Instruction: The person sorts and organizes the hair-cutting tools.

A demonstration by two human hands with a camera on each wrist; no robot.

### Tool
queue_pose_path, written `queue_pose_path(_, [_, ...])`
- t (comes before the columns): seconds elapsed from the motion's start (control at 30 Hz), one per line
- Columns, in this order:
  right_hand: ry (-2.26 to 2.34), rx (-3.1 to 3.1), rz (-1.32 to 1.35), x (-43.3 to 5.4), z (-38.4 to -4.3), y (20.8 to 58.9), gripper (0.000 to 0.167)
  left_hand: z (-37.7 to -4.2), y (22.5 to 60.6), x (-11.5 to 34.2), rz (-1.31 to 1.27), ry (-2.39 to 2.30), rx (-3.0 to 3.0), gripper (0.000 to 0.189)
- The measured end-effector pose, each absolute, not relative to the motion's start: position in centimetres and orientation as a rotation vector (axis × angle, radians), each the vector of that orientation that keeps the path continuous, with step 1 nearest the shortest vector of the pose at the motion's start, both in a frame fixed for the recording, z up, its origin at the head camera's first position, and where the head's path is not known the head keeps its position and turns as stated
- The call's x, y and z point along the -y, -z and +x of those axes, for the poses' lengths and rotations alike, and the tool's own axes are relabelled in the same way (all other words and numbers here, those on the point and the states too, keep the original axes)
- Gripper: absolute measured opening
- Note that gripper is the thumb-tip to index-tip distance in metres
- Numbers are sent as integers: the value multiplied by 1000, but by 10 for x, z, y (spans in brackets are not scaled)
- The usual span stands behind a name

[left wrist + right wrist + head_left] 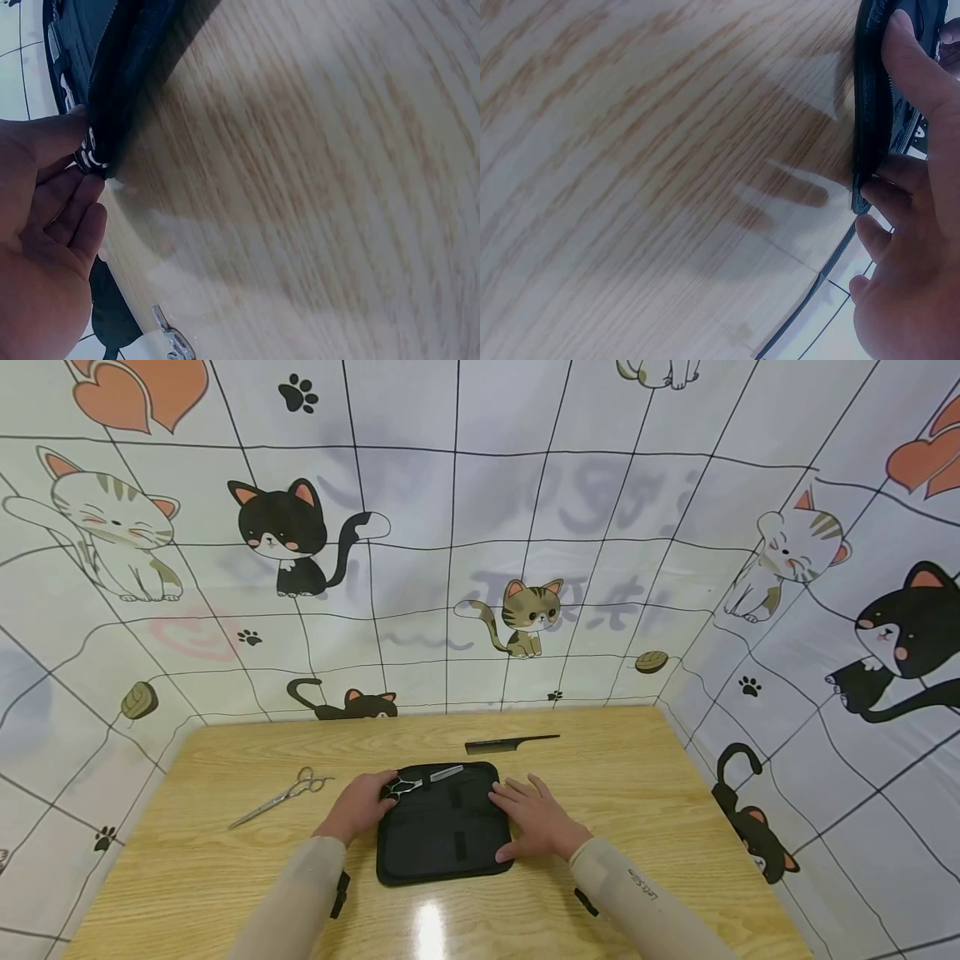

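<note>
A black zip case (442, 835) lies open and flat on the wooden table, with elastic loops inside. Thinning scissors (447, 773) sit along its far side under a loop, their ring handles at the left edge. My left hand (358, 807) pinches the case's far left edge beside those rings, thumb on top and fingers outside, as the left wrist view shows. My right hand (542, 818) is spread at the right edge. Its thumb (919, 64) rests on the case's border and its fingertips touch the rim.
A second pair of silver scissors (281, 797) lies to the left of the case, blades pointing toward the near left. Behind the case lies a black rat-tail comb (498, 745). Cat-printed white sheeting (412, 568) encloses the table's back and sides.
</note>
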State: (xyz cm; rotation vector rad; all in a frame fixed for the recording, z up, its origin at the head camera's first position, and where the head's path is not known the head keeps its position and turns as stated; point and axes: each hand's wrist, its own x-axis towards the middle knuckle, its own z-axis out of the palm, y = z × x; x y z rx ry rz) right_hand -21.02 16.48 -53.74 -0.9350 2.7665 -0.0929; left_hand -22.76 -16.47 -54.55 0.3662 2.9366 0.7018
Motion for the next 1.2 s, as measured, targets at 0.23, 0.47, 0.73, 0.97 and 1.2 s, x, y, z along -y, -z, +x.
queue_pose_path(0.23, [94, -2761, -926, -166, -211, 540, 101, -227, 549, 159, 361, -651, -2988, 46])
queue_pose_path(0.47, [95, -2755, -920, -166, -212, 540, 101, -226, 549, 154, 280, -650, -3028, 43])
queue_pose_path(0.73, [91, -2764, -922, -166, -212, 539, 101, -220, 546, 153, 330, -601, -3125, 37])
queue_pose_path(0.97, [115, -2762, -937, -166, -212, 540, 101, -218, 544, 149, 415, -509, -3176, 34])
queue_pose_path(1.2, [99, -2767, -930, -166, -212, 540, 102, -220, 546, 147, 499, -429, -3208, 32])
